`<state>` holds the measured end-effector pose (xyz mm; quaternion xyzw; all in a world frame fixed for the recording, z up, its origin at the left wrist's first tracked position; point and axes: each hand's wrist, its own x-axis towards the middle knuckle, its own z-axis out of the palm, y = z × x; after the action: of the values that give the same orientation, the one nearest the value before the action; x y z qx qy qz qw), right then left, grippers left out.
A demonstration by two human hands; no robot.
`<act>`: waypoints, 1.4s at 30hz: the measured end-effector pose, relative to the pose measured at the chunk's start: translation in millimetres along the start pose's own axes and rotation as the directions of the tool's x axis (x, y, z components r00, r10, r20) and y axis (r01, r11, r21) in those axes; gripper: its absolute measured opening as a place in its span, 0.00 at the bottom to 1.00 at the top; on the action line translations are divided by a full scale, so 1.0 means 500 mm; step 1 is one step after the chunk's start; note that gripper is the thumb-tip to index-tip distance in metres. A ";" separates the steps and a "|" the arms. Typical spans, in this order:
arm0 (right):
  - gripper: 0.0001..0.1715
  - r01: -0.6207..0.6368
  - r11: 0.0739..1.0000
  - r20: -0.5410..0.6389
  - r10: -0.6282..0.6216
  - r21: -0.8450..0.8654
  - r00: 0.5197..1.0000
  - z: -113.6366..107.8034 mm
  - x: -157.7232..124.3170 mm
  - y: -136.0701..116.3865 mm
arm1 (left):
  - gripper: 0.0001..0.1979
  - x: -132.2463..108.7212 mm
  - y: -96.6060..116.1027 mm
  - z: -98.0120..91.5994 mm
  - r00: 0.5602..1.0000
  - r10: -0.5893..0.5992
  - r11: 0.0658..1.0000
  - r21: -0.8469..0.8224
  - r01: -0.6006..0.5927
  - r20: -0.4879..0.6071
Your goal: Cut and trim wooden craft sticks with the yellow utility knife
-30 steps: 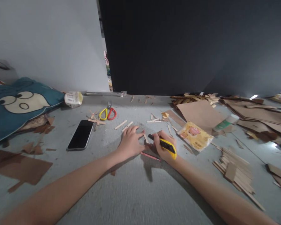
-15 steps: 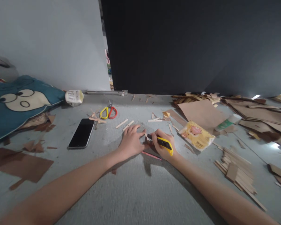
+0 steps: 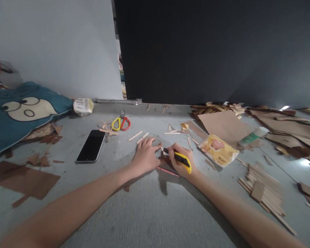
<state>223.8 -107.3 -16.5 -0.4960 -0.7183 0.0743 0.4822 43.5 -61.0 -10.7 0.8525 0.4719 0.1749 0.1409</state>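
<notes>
My right hand (image 3: 181,160) grips a yellow and black utility knife (image 3: 183,162), its tip pointing left. At that tip is a small pale piece of wooden craft stick (image 3: 162,149), steadied by the thumb and forefinger of my left hand (image 3: 146,155); the other left fingers rest on the table. How much of the stick lies under my fingers is hidden. A pink pencil-like stick (image 3: 168,171) lies just below both hands. Beyond my left hand are two craft sticks (image 3: 135,136) side by side.
A phone (image 3: 91,146) and red-and-yellow scissors (image 3: 121,123) lie to the left, near a blue cushion (image 3: 28,113). On the right are a yellow packet (image 3: 218,150), a glue stick (image 3: 253,136), brown cardboard (image 3: 222,122) and a pile of wooden sticks (image 3: 265,189). A dark panel (image 3: 209,51) stands behind.
The whole view has shifted slightly. Both hands, the knife and the stick piece keep nearly the same places relative to each other.
</notes>
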 end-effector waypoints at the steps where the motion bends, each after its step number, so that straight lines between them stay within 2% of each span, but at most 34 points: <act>1: 0.17 0.000 1.000 0.006 0.000 0.001 1.000 -0.001 0.001 0.000 | 0.29 0.000 0.000 0.000 1.000 0.001 1.000 0.003 -0.001 0.005; 5: 0.16 -0.001 1.000 0.042 0.001 0.013 0.999 -0.002 0.001 0.001 | 0.29 0.000 -0.003 0.004 1.000 0.008 1.000 0.013 -0.008 -0.003; 18: 0.17 -0.057 0.998 0.015 0.058 -0.030 0.998 -0.003 -0.004 0.003 | 0.28 -0.002 -0.002 0.004 1.000 0.020 1.000 -0.021 -0.020 -0.018; 32: 0.16 -0.005 1.000 0.023 0.005 0.001 1.000 -0.005 -0.003 0.002 | 0.28 0.000 -0.003 0.004 0.999 0.031 0.999 -0.009 -0.031 -0.021; 38: 0.14 0.085 0.996 0.019 -0.085 -0.015 0.996 0.002 -0.002 0.009 | 0.30 0.002 -0.002 0.003 1.000 0.022 1.000 0.002 -0.022 -0.006; 42: 0.14 0.053 0.999 0.009 -0.053 -0.001 0.999 0.005 -0.003 0.012 | 0.31 0.002 -0.001 0.003 1.000 0.014 1.000 0.012 -0.014 0.001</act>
<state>225.9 -104.6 -22.0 -0.4767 -0.7334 0.0632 0.4805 44.3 -60.1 -11.8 0.8566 0.4671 0.1727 0.1347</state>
